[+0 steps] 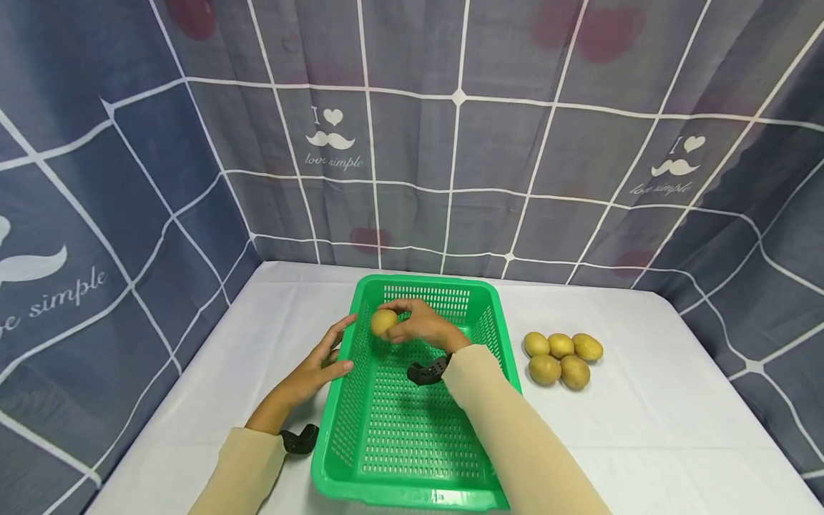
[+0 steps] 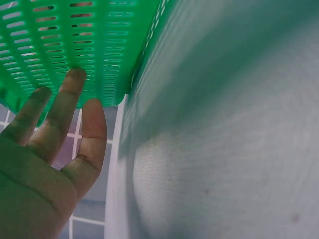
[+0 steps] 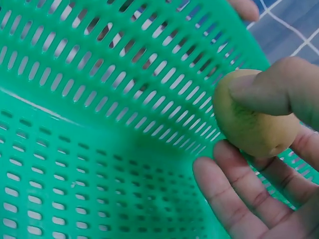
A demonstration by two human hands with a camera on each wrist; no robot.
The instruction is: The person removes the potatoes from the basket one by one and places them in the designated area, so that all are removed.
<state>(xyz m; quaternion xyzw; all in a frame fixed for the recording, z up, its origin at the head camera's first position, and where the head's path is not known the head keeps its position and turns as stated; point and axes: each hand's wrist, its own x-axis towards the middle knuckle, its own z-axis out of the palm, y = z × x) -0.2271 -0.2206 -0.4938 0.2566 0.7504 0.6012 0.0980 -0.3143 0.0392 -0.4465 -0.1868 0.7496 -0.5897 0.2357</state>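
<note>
A yellow-brown potato is pinched between the thumb and fingers of my right hand, above the far left part of a green plastic basket. In the right wrist view the potato is held near the basket's slotted wall, and its underside rests on the fingers. My left hand lies along the outside of the basket's left wall, fingers spread. The left wrist view shows its fingertips at the slotted outer side of the basket.
Several more potatoes lie in a cluster on the white tablecloth, right of the basket. A dark checked curtain stands behind the table and at both sides. Black straps are worn at the wrists.
</note>
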